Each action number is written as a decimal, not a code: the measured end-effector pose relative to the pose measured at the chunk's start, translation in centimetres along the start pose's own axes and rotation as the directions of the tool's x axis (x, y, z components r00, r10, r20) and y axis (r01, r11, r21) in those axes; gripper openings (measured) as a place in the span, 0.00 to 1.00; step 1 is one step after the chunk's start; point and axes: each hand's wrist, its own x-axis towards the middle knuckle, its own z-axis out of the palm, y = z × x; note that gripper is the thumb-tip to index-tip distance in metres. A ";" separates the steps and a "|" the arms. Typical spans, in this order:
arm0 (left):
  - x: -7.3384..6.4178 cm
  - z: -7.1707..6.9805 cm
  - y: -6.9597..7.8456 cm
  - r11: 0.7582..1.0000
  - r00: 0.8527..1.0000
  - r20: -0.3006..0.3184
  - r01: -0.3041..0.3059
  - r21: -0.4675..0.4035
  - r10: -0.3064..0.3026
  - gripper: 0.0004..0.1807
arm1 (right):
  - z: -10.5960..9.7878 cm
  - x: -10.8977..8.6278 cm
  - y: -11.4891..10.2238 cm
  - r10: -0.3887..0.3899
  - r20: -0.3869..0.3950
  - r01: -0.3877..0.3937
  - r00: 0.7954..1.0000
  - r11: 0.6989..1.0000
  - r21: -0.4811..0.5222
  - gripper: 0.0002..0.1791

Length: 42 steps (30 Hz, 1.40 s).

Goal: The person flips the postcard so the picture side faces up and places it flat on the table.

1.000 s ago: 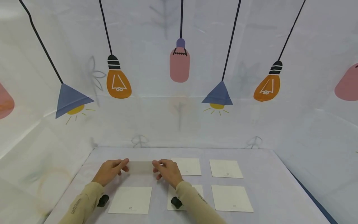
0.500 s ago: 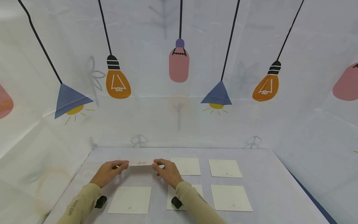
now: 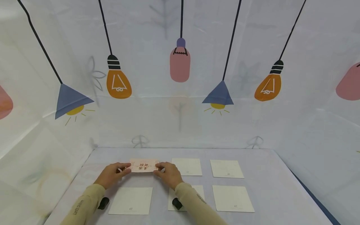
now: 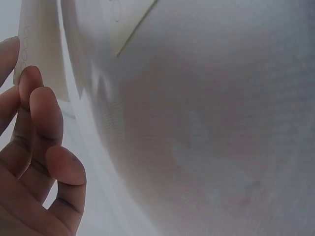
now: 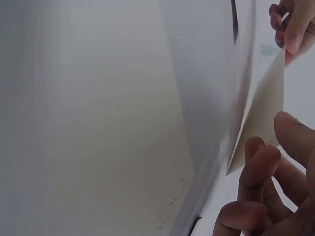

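A postcard (image 3: 144, 165) with a pale pink printed face and upside-down red characters is held off the back left of the table. My left hand (image 3: 113, 173) pinches its left edge between thumb and fingers. At the opposite edge, my right hand (image 3: 169, 174) pinches it the same way. The right wrist view shows the card's plain cream back (image 5: 266, 108) stretched between both hands. In the left wrist view, small outlined marks run along the back of the card (image 4: 42, 49) by the fingertips.
Several cream cards lie flat on the white table (image 3: 270, 181): one at front left (image 3: 130, 201), one at front right (image 3: 233, 198), two at the back (image 3: 187, 167). My right forearm partly covers the front middle card (image 3: 199, 191). A white lamp-printed sheet (image 3: 157, 118) walls the table's back.
The card has turned over in my hands: its plain side showed first, then it stood nearly edge-on, and now its printed face shows. Both hands stay in nearly the same place.
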 end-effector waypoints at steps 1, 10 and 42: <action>0.0 0.0 0.0 1.000 1.000 0.001 0.000 0.008 0.000 0.26 | 0.1 0.1 0.0 0.003 -0.003 -0.003 1.000 1.000 -0.015 0.18; 0.6 0.3 0.0 0.998 1.000 0.017 -0.020 0.058 0.019 0.22 | 0.5 0.7 0.0 0.032 -0.005 -0.032 0.999 0.996 -0.081 0.15; 1.0 1.3 -0.8 0.985 0.999 0.026 0.037 0.168 -0.042 0.18 | 0.5 0.4 -0.4 -0.004 0.104 0.037 0.995 0.949 -0.314 0.19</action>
